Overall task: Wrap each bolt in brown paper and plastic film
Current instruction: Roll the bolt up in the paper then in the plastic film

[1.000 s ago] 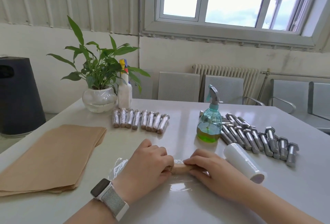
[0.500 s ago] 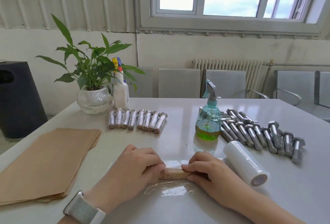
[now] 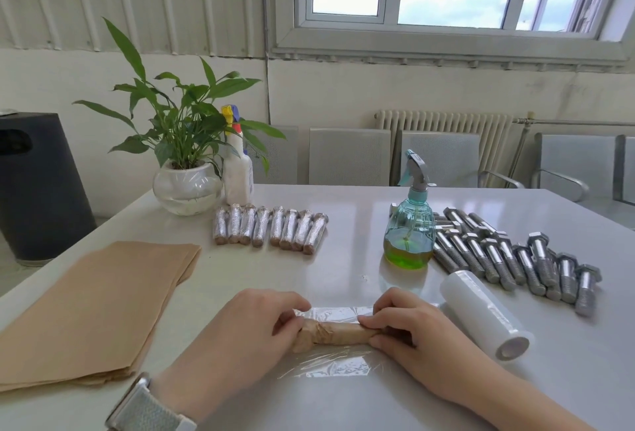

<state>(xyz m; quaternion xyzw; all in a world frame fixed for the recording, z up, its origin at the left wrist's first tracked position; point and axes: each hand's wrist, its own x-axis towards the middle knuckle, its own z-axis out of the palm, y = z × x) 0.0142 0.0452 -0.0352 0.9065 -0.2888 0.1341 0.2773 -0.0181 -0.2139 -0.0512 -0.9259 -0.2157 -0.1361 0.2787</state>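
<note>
My left hand (image 3: 254, 320) and right hand (image 3: 409, 324) each pinch an end of a paper-wrapped bolt (image 3: 335, 333) lying on clear plastic film (image 3: 330, 367) on the desk (image 3: 343, 269).

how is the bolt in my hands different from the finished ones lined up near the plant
The bolt in your hands shows bare, matte brown paper; the finished row looks shiny under film. Yours lies crosswise on a loose film sheet; the row's bolts point toward you, side by side. All are paper-wrapped.

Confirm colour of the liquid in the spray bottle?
Green, in the teal spray bottle; head view, the only one.
</note>
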